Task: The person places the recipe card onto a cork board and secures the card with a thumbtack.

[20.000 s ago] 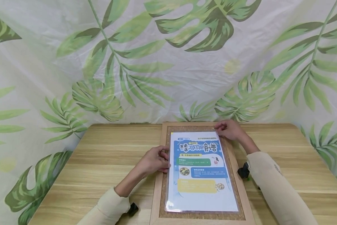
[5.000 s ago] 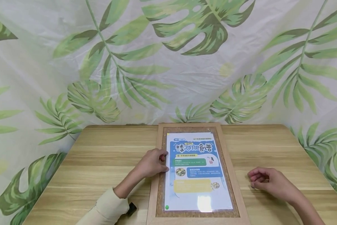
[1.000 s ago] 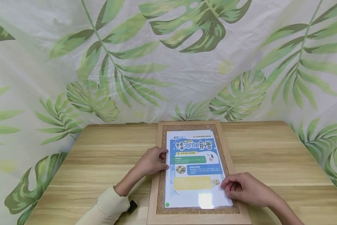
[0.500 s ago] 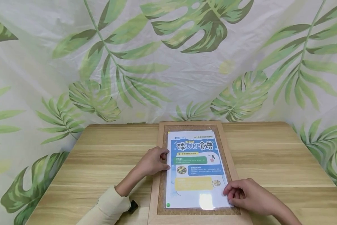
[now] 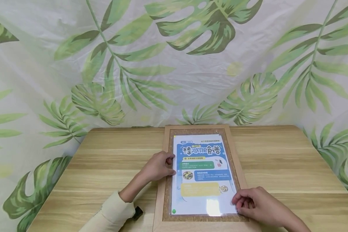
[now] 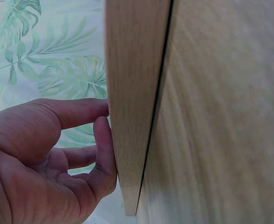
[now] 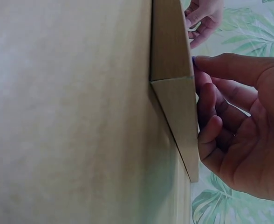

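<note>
A laminated poster [image 5: 203, 174] with blue, green and yellow panels lies on a wood-framed cork board [image 5: 203, 218]. The fingertips of my left hand [image 5: 157, 166] rest along the poster's left edge and hold it there. At the lower right corner, the fingers of my right hand [image 5: 262, 205] pinch a small blue thumbtack [image 7: 194, 59], mostly hidden by the thumb. A green thumbtack [image 5: 174, 211] sits in the lower left corner and a yellow one [image 5: 174, 136] in the upper left. The upper right corner bears a tiny dark spot, too small to tell.
The board lies flat on a wood-grain table [image 5: 113, 154], its far end close to a leaf-patterned cloth [image 5: 150, 64] behind. A black device [image 5: 137, 213] sits by the left wrist. Glare covers part of the poster's lower edge.
My right hand has come from the table on the right to the poster's lower right corner. The green thumbtack was absent in the oldest view. My left hand has stayed put.
</note>
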The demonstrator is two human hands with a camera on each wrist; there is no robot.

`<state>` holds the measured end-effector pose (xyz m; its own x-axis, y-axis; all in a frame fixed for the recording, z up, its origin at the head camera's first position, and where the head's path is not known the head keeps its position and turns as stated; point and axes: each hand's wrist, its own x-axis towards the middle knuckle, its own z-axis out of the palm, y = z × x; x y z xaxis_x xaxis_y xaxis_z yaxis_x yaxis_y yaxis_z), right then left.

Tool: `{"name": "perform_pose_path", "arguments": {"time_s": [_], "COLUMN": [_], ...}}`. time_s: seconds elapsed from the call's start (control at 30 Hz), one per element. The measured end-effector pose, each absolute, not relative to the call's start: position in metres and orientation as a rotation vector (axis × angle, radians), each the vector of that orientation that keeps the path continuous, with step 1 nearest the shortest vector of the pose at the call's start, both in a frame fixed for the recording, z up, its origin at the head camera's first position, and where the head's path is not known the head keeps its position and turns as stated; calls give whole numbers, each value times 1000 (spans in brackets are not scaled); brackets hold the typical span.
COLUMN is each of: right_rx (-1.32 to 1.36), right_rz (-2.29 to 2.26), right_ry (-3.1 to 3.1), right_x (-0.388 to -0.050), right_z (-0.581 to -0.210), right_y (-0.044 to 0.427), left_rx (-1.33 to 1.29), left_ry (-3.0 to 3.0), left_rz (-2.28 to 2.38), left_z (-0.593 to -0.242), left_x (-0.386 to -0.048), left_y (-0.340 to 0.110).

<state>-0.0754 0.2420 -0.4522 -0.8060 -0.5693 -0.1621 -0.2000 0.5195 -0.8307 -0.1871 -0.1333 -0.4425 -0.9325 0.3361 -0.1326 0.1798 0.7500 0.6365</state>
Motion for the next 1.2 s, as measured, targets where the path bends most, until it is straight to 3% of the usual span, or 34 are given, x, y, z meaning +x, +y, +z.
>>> {"name": "perform_pose_path", "arguments": {"time_s": [0.73,1.2], "right_rx": [-698,-588], "right_rz": [-1237,-1225], "right_ry": [2315,2339], "right_x": [-80,-77], "right_z": [-452,-453], "right_y": [246,240], "left_rx": [417,428], "left_ry": [2714,2716], "left_rz": [945,945], "left_z": [-444,-444], "left_x": [-188,-188], "left_y": [-134,-134]}}
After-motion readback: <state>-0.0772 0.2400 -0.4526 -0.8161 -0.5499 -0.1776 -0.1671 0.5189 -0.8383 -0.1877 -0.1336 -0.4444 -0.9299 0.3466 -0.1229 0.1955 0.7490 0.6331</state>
